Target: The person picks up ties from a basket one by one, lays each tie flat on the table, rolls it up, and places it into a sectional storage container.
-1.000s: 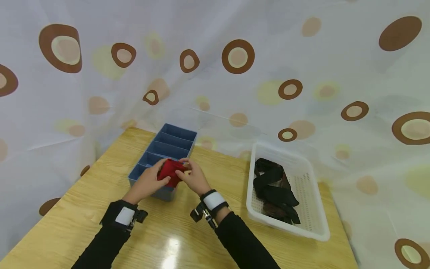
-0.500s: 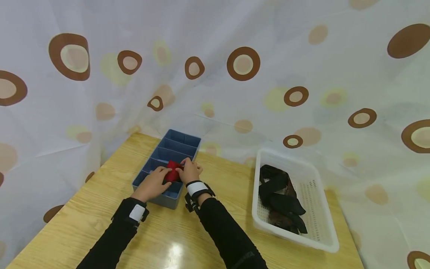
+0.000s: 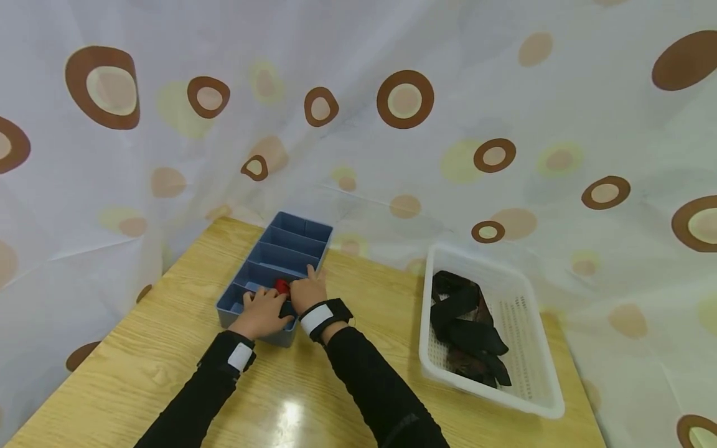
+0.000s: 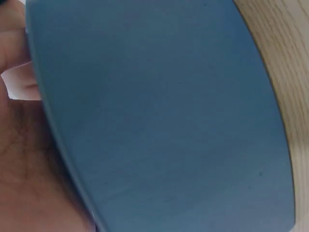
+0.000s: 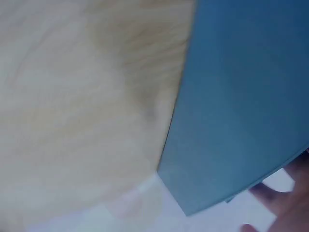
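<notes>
In the head view a small folded red cloth (image 3: pixel 282 286) shows between my hands, low in a near compartment of the blue divided box (image 3: pixel 284 338). Most of it is hidden. My left hand (image 3: pixel 262 314) reaches over the box's near end, fingers spread and thumb held apart, with a dark patch under the thumb. Beside the cloth, my right hand (image 3: pixel 308 294) dips in over the right rim, one finger sticking up; its other fingertips are hidden behind its back. Both wrist views are mostly filled by the box's outer wall (image 4: pixel 164 116), with part of each hand past the rim.
A white perforated basket (image 3: pixel 546 379) stands on the right of the wooden table (image 3: pixel 370 373), with crumpled black cloth (image 3: pixel 470 333) in it. The box's far compartments (image 3: pixel 299 233) show bare dividers. A spotted curtain (image 3: pixel 358 124) hangs behind the table.
The red cloth, held above the box a second ago, has gone down into a compartment. Both hands have lowered with it, the right one turning over the right rim.
</notes>
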The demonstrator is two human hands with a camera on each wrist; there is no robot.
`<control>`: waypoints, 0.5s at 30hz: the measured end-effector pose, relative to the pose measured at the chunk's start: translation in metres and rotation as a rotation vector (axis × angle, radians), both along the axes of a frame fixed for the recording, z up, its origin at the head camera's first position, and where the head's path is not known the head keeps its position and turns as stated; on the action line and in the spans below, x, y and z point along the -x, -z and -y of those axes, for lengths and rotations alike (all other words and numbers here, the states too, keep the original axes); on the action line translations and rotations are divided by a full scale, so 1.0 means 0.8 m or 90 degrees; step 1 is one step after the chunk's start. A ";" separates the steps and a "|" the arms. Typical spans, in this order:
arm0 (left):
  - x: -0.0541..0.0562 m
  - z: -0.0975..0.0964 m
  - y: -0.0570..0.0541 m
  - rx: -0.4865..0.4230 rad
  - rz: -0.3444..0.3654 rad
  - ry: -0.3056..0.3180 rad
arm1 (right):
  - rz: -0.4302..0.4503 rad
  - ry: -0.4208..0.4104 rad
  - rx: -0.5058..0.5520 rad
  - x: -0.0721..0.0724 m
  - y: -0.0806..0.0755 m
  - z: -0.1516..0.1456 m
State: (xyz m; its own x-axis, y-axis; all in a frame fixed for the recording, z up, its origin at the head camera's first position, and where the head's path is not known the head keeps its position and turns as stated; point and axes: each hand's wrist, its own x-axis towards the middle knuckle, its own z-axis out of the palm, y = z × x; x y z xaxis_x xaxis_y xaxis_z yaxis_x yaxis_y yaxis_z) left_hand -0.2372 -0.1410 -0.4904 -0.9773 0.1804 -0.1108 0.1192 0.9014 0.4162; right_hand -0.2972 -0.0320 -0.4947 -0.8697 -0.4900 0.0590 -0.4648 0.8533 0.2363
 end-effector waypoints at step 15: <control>-0.008 -0.017 -0.008 -0.004 -0.028 -0.014 | -0.080 -0.043 0.461 -0.032 -0.152 -0.224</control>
